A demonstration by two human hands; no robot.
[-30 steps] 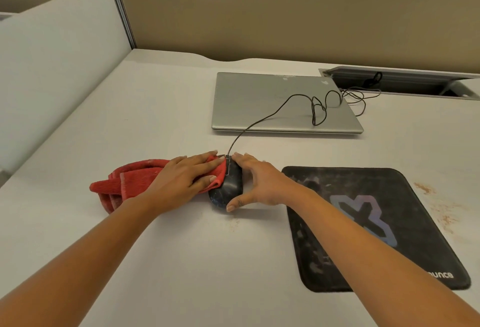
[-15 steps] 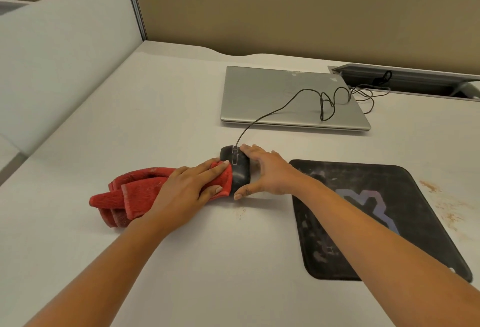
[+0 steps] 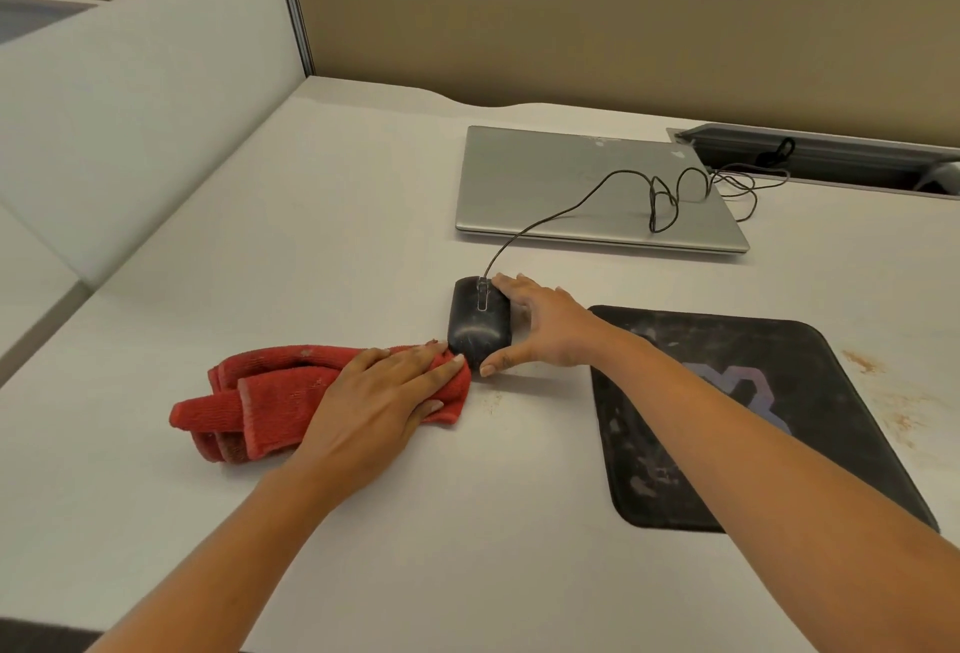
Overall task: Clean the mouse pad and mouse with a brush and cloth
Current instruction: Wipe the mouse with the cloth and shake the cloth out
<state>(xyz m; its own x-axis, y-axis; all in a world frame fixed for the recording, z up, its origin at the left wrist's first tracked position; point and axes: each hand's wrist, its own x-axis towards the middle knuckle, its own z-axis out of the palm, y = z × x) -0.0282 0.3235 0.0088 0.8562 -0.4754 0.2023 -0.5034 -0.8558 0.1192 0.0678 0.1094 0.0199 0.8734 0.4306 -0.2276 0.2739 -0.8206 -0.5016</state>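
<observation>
I note the black mouse [image 3: 479,322] on the tabletop [image 3: 363,216], just at 9 o'clock of the soiled mouse pad [image 3: 748,424]. My right hand [image 3: 545,327] has a curled grip around its right side. My left hand [image 3: 379,405] lies flat, fingers extended, pressing the red cloth [image 3: 260,403] against the mouse's near-left edge. The cable runs toward 1 o'clock over the closed laptop [image 3: 571,185].

**Surfaces on the desk**

The cloth [image 3: 270,405] was red, ribbed terry, rough and matt. The mouse [image 3: 479,322] was black plastic, scuffed and dusty. The mouse pad [image 3: 810,392] looked matt black fabric, smeared pale. The laptop [image 3: 561,185] lid was brushed silver metal; the desk [image 3: 322,216] was smooth and matt.
</observation>
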